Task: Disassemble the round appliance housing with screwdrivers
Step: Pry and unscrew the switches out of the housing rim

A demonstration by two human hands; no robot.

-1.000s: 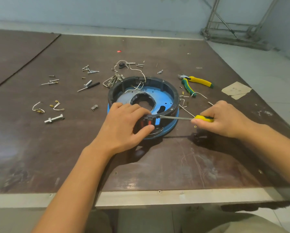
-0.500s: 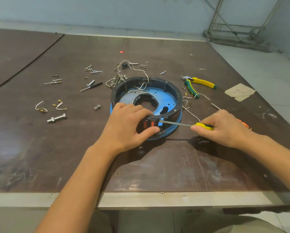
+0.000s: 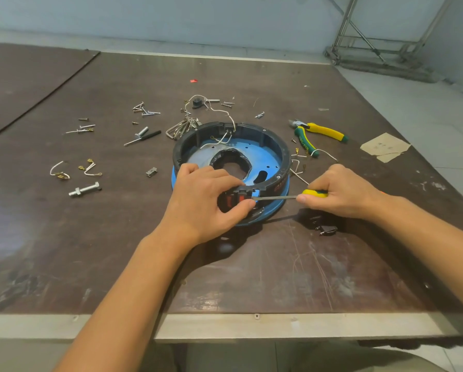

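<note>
The round appliance housing [image 3: 272,157], a black ring on a blue base plate, lies in the middle of the dark table. My left hand [image 3: 206,200] grips its near rim, fingers curled over the black edge and thumb below a part with red patches. My right hand [image 3: 340,194] holds a yellow-handled screwdriver [image 3: 276,197] nearly level. The metal shaft points left and its tip meets the rim right by my left fingertips. Most of the handle is hidden in my fist.
Green-and-yellow pliers [image 3: 319,134] lie right of the housing. Loose screws [image 3: 144,111], wire bits [image 3: 59,170], a bolt [image 3: 85,189] and a second small screwdriver [image 3: 144,136] are scattered to the left and behind. A small black part [image 3: 321,224] sits under my right wrist. A paper scrap [image 3: 383,147] lies far right.
My hands and the screwdriver keep the same hold on the near rim. The camera view has shifted slightly; the housing sits a little further right in the frame.
</note>
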